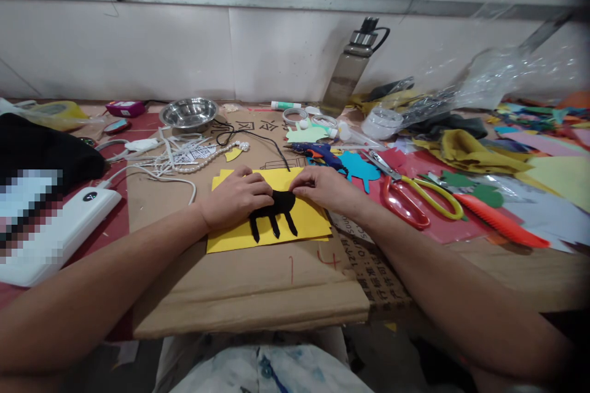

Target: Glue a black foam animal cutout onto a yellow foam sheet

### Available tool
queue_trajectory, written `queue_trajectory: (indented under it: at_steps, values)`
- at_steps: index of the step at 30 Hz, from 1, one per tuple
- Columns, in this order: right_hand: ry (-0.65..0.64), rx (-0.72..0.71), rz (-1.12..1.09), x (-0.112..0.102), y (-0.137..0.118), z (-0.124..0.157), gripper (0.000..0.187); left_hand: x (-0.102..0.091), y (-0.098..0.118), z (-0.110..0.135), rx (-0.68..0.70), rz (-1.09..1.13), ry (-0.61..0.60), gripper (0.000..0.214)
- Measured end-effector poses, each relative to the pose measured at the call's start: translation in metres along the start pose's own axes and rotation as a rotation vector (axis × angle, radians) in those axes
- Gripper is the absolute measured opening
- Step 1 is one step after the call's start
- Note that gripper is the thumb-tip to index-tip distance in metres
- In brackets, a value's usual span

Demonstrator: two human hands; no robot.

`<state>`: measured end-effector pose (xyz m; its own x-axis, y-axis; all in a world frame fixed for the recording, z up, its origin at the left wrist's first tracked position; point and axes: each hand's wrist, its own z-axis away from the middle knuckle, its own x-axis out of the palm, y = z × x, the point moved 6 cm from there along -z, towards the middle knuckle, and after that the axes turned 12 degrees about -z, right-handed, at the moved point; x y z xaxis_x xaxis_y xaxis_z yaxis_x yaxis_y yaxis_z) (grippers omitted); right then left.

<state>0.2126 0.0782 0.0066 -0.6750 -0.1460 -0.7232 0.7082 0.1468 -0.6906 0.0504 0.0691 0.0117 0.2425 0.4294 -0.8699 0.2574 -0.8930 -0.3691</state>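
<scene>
A black paper cut-out with several narrow legs pointing toward me lies on yellow paper sheets, which rest on a cardboard piece. My left hand is over the left side of the cut-out, its bent fingers closed at the upper left edge and its thumb hidden. At the upper right edge of the same shape, my right hand pinches with thumb and fingertips together. Just beyond the yellow sheets lie a dark blue glue gun and a blue paper cut-out.
Right of my hands lie red-and-yellow scissors, an orange-red handled cutter and coloured paper scraps. A tilted water bottle leans on the wall. A metal bowl, white cables and a power bank occupy the left.
</scene>
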Motion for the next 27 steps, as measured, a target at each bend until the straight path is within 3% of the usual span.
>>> queue_trajectory:
  at_steps: [8, 15, 23, 27]
  values:
    - [0.015, -0.061, -0.076, -0.002, 0.002, -0.001, 0.016, 0.0, -0.001, 0.0, -0.006, 0.007, -0.031, 0.023]
    - [-0.086, -0.183, 0.037, 0.002, -0.009, 0.004, 0.019, 0.0, 0.0, 0.0, 0.001, 0.007, -0.008, 0.021]
    - [-0.018, -0.171, -0.021, -0.002, -0.006, 0.003, 0.019, 0.001, 0.0, 0.001, -0.005, 0.012, -0.036, 0.022]
    - [-0.086, -0.235, 0.063, 0.004, -0.012, 0.005, 0.022, 0.001, 0.0, 0.001, 0.006, 0.011, -0.015, 0.021]
